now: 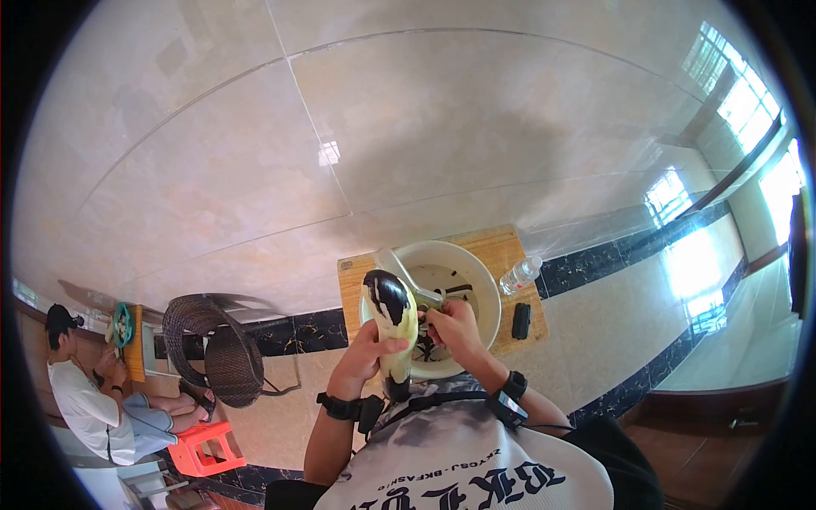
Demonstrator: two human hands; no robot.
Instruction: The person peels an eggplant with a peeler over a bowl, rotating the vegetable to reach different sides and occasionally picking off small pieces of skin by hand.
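My left hand (364,357) is wrapped round a partly peeled eggplant (395,327), its thumb lying across the pale flesh. Dark skin remains at the upper end and near the bottom. Close on its right side, my right hand (453,325) is closed, fingertips pinched beside the eggplant; I cannot tell what they hold. Both hands are over a large cream basin (490,331), where dark strips of peel (427,348) lie. A long pale piece (398,268) leans over the basin's upper left rim, reaching inward.
The basin rests on a wooden table (357,276). A clear plastic bottle (520,274) and a black case (521,321) are on its right. Leftward are a dark wicker chair (229,361), a red stool (204,449) and a seated person (93,404) beside a green basket (121,325).
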